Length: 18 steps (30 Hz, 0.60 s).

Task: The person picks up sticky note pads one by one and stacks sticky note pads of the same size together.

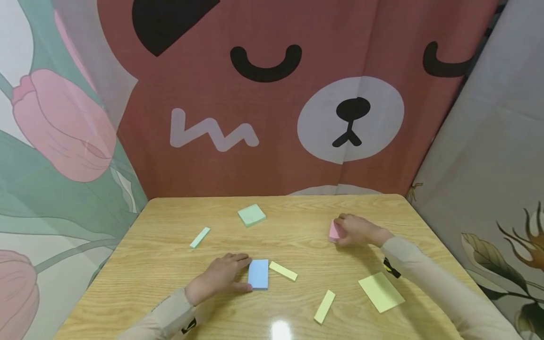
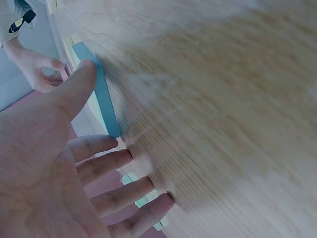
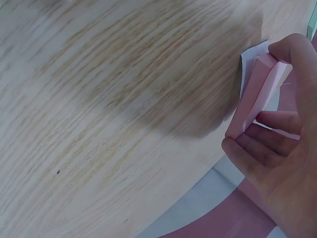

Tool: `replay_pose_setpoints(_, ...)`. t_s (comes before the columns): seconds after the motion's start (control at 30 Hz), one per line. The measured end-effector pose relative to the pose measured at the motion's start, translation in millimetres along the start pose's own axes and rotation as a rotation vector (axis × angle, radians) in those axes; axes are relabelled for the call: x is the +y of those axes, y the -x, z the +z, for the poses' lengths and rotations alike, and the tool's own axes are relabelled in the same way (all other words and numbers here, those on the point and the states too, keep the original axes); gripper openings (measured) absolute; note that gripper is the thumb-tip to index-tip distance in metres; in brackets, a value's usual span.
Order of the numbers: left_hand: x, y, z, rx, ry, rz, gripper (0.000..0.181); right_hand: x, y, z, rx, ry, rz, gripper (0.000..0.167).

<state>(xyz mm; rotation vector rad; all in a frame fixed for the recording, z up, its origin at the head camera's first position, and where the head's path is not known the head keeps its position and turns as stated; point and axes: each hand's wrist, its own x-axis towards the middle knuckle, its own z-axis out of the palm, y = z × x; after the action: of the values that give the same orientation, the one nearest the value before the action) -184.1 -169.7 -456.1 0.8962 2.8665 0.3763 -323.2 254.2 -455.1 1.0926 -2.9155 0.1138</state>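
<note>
Right of centre on the wood-grained tabletop (image 1: 148, 255), a pink paper block (image 1: 333, 232) pinched by the right hand (image 1: 359, 230); left hand (image 1: 222, 275), fingers extended, touching a flat blue pad (image 1: 258, 275). Right-wrist view only: pale sheet (image 3: 249, 58) beside the pink block.

A bear-printed cloth (image 1: 204, 174) hangs beyond the wood-grained worktop (image 1: 293, 226); floral cloth (image 1: 63, 123) flanks its left; glare (image 1: 281, 329) brightens the near side.

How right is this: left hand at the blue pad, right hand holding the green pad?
Wrong colour: the right hand holds a pink pad, as the head view shows. The left hand is indeed at the blue pad.
</note>
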Motion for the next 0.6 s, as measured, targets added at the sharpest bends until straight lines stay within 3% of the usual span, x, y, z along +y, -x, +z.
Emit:
replay_pose_setpoints(0.33,1.2,1.5,-2.0,-0.010,0.018,-0.014,0.074,-23,-8.7,-4,0.011,-0.054,-0.075,0.057)
replay_pose_setpoints(0.6,0.9,0.6,0.4,0.000,0.000,-0.011,0.075,-40,-9.3,-4,0.015,-0.049,-0.113,0.062)
